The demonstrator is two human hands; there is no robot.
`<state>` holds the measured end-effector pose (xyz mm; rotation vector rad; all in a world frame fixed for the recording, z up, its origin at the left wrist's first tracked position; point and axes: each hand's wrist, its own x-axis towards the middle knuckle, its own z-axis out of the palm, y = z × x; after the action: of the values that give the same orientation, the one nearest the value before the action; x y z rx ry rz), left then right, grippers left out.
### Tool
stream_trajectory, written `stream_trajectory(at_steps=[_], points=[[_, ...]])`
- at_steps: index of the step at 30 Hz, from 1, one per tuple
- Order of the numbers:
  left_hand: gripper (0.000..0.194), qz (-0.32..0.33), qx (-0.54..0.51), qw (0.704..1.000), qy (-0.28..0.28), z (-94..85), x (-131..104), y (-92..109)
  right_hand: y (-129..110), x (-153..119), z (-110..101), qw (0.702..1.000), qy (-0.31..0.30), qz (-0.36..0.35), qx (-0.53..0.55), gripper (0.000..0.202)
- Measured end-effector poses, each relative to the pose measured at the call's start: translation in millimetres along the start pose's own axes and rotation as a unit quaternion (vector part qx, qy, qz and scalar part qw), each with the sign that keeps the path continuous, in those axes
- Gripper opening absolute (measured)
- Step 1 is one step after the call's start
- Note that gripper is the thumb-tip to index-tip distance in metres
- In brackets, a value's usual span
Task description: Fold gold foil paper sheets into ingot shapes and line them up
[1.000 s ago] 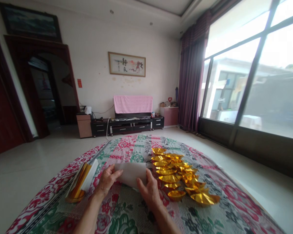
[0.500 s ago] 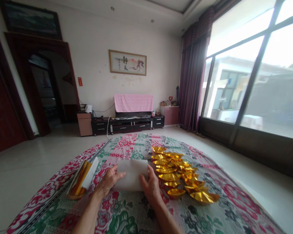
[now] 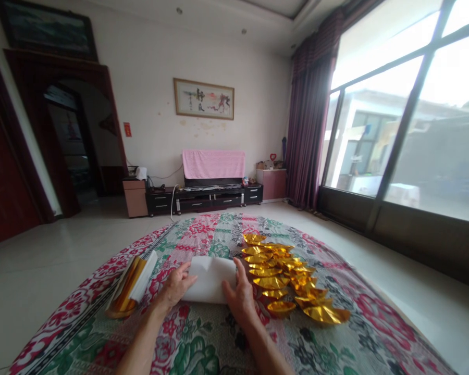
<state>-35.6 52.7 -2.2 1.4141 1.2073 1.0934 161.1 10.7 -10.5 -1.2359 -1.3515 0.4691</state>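
A white sheet of paper is held between my hands, low over the patterned cloth, its surface slightly bowed. My left hand grips its left edge, thumb on top. At the right edge my right hand holds it the same way, with the fingers partly hidden behind the sheet. Several folded gold paper ingots lie in rows to the right of my right hand. Left of my left hand rests a stack of gold and white paper sheets, curled along its length.
A red, green and white floral cloth covers the rounded surface beneath everything. Beyond it stand a low black TV cabinet and a pink cloth draped over a screen. A large window is on the right.
The white sheet has bowed and its near edge has lifted or curled slightly. My hands have shifted only a little, and the ingots and the stack stay where they were.
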Motion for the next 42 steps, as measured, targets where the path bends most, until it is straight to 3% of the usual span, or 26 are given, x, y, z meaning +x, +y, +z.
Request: stream_trajectory(at_steps=[6,15,18,23,28,35,42], points=[[0.062,-0.013,-0.015,1.000,-0.015,-0.5,-6,10,5,0,0,0.999,-0.014,-0.024,-0.020,0.047],[0.056,-0.016,-0.020,0.998,-0.060,-6.3,-17,23,8,3,0,0.996,0.002,0.033,0.089,0.051],[0.058,-0.025,-0.017,0.997,-0.073,-7.0,-19,26,6,3,-1,0.994,-0.022,0.053,0.089,0.051],[0.069,-0.029,-0.050,0.998,-0.028,-9.6,-15,24,5,4,-2,0.992,-0.051,0.061,0.094,0.050],[0.066,-0.009,-0.176,0.984,0.004,-12.9,-12,22,7,7,-3,0.991,-0.014,0.075,0.113,0.048],[0.047,-0.019,-0.353,0.935,0.025,11.8,-13,27,6,10,-4,0.979,0.043,0.102,0.171,0.047],[0.025,-0.048,-0.363,0.930,-0.009,26.6,-10,21,5,9,-1,0.981,0.040,0.094,0.164,0.046]])
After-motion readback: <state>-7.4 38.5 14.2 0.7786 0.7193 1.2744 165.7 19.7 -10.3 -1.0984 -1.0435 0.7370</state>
